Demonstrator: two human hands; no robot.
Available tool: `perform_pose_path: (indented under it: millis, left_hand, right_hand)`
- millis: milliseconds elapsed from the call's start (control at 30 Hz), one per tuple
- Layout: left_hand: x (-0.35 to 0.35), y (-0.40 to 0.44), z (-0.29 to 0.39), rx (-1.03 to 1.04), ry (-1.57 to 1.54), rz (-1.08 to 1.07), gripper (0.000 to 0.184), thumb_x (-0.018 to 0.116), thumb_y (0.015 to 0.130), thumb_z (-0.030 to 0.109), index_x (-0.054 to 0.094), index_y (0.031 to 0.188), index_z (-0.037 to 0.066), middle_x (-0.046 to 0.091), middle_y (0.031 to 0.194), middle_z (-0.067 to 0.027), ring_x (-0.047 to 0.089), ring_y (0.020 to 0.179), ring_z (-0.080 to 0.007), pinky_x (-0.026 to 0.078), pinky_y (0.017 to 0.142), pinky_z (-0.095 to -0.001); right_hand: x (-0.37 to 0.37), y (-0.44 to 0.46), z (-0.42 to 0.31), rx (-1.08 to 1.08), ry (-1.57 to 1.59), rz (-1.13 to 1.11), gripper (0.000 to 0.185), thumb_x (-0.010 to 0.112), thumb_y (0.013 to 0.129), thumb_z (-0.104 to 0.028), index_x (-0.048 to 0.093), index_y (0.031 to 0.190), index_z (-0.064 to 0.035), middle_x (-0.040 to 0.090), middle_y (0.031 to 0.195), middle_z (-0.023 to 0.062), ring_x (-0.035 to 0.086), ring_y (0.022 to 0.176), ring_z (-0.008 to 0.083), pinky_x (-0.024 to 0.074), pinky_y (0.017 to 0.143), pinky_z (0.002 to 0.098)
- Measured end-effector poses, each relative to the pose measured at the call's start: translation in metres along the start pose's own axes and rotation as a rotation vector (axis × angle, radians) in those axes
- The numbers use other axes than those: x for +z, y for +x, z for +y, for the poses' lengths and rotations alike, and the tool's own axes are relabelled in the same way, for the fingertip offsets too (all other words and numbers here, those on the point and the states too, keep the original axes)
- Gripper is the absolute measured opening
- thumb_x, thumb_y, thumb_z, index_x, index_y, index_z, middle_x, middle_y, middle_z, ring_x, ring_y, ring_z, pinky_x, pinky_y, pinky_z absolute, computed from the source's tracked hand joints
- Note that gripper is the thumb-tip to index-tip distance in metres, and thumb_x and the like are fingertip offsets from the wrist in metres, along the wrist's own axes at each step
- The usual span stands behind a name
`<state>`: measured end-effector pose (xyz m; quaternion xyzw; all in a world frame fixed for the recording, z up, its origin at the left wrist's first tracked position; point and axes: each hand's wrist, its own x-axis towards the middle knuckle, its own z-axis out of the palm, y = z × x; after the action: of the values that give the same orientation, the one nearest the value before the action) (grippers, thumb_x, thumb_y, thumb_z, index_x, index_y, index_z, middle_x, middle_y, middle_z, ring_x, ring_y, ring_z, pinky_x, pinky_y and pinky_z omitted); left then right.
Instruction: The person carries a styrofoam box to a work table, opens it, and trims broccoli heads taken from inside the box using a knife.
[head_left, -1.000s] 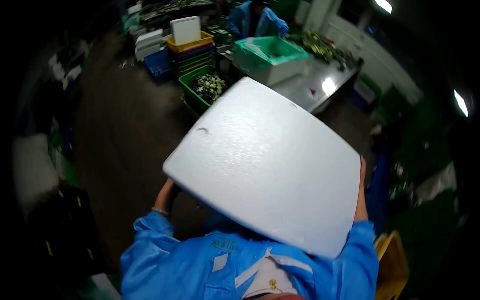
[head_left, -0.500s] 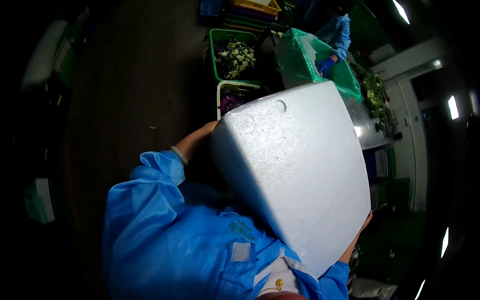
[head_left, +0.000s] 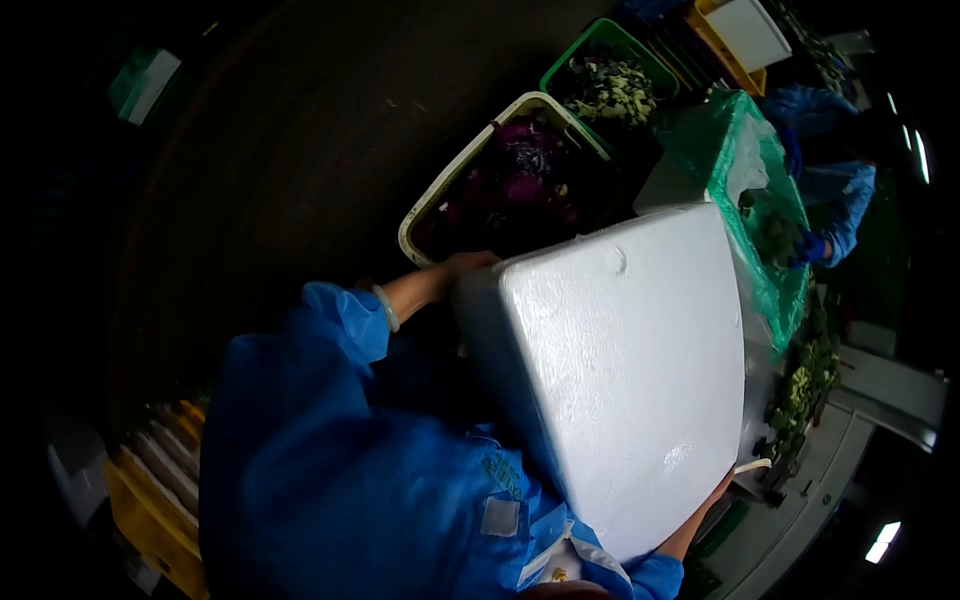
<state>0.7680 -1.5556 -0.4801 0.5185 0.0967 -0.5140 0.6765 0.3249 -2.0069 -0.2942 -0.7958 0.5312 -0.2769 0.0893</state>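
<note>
A large white foam box (head_left: 630,360), its smooth broad face towards me, is held up in front of my chest between both hands. My left hand (head_left: 462,268) grips the box's far left corner; a pale bangle is on that wrist and the fingers are mostly hidden behind the foam. At the lower right edge, my right hand (head_left: 722,490) clasps the opposite side, its fingertips out of sight. Just beyond my left hand stands a cream-rimmed crate (head_left: 440,190) of dark purple leafy produce.
Behind it is a green crate (head_left: 560,75) of pale green and purplish produce. A co-worker's blue-gloved hand (head_left: 810,248) reaches into a box lined with green plastic (head_left: 725,165). Leafy stems (head_left: 810,385) lie at the right. A yellow crate (head_left: 150,510) stands lower left.
My view has turned, bringing the purple produce crate into fuller sight and a yellow crate into the lower left. The foam box stays in both hands and appears slightly turned.
</note>
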Motion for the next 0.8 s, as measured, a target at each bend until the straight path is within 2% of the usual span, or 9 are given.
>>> perform_pose_path:
  millis: [67,267,400,467,533,600,633,733,800]
  left_hand:
    - [0.02,-0.012,-0.012,0.102,0.091,0.02,0.035,0.054,0.099,0.028,0.062,0.127,0.008,0.066,0.117,-0.0095,0.063,0.102,-0.017,0.051,0.09,-0.0341]
    - [0.086,-0.028,-0.061,-0.187,-0.515,0.231,0.04,0.058,0.098,0.037,0.065,0.12,0.004,0.069,0.11,-0.0095,0.066,0.093,-0.0166,0.054,0.083,-0.0313]
    - [0.121,-0.032,-0.097,0.183,-0.193,0.274,0.04,0.055,0.099,0.037,0.065,0.121,0.005,0.069,0.108,-0.0087,0.066,0.092,-0.0161,0.053,0.084,-0.0307]
    - [0.137,-0.034,-0.103,0.111,-0.317,0.22,0.036,0.048,0.103,0.029,0.062,0.123,0.003,0.068,0.107,-0.0078,0.065,0.091,-0.0142,0.053,0.084,-0.0291]
    - [0.133,-0.02,-0.131,0.277,-0.054,0.015,0.034,0.044,0.104,0.028,0.062,0.118,0.001,0.067,0.107,-0.0066,0.063,0.091,-0.0139,0.053,0.083,-0.0301]
    - [0.142,-0.025,-0.119,0.444,0.402,0.103,0.035,0.043,0.104,0.028,0.061,0.117,0.002,0.067,0.107,-0.007,0.063,0.092,-0.0154,0.053,0.083,-0.0313]
    - [0.146,-0.033,-0.113,0.531,0.626,0.142,0.035,0.042,0.104,0.028,0.061,0.117,0.002,0.066,0.107,-0.0072,0.063,0.093,-0.0162,0.052,0.084,-0.032]
    - [0.156,-0.057,-0.119,0.146,-0.596,0.229,0.036,0.044,0.102,0.032,0.062,0.114,0.003,0.066,0.104,-0.0084,0.063,0.093,-0.0188,0.052,0.084,-0.0334]
    - [0.191,-0.083,-0.066,0.159,-0.607,0.169,0.041,0.043,0.102,0.039,0.062,0.117,0.005,0.066,0.105,-0.0086,0.063,0.097,-0.0199,0.051,0.088,-0.0331]
  right_hand:
    - [0.007,0.014,0.015,-0.038,-0.035,-0.009,0.037,0.062,0.091,-0.028,0.065,0.114,0.0011,0.071,0.099,0.014,0.067,0.084,0.0243,0.0539,0.072,0.0348]
    - [-0.007,0.018,0.067,-0.083,-0.166,0.001,0.038,0.063,0.09,-0.028,0.066,0.112,0.0016,0.072,0.097,0.0143,0.068,0.082,0.025,0.0539,0.07,0.0352]
    - [-0.051,0.014,0.107,-0.12,-0.285,0.095,0.038,0.063,0.089,-0.028,0.066,0.112,0.0019,0.072,0.097,0.0145,0.068,0.081,0.0254,0.0538,0.069,0.0355]
    - [-0.047,0.027,0.186,-0.122,-0.455,0.205,0.041,0.065,0.086,-0.029,0.066,0.113,0.0017,0.071,0.105,0.0176,0.068,0.086,0.0298,0.0535,0.073,0.0394]
    - [-0.029,0.054,0.216,-0.081,-0.666,0.274,0.045,0.066,0.086,-0.036,0.066,0.115,-0.0013,0.07,0.107,0.0183,0.066,0.098,0.0369,0.0512,0.085,0.0435]
    - [-0.013,0.074,0.234,-0.071,-0.602,0.261,0.043,0.064,0.09,-0.032,0.066,0.117,0.0007,0.068,0.112,0.022,0.064,0.103,0.0372,0.0508,0.089,0.0422]
    - [-0.005,0.081,0.214,0.247,0.047,0.388,0.038,0.061,0.092,-0.028,0.067,0.11,0.0047,0.069,0.109,0.0211,0.065,0.098,0.0329,0.0503,0.086,0.0383]
    - [-0.007,0.071,0.138,0.462,0.361,0.438,0.036,0.057,0.095,-0.024,0.065,0.095,0.0117,0.065,0.085,0.0119,0.057,0.077,0.021,0.0468,0.073,0.0336]
    - [-0.004,0.056,0.172,0.211,0.003,0.446,0.031,0.062,0.092,-0.022,0.064,0.1,0.0082,0.064,0.086,0.0142,0.061,0.08,0.0266,0.0487,0.073,0.0349]
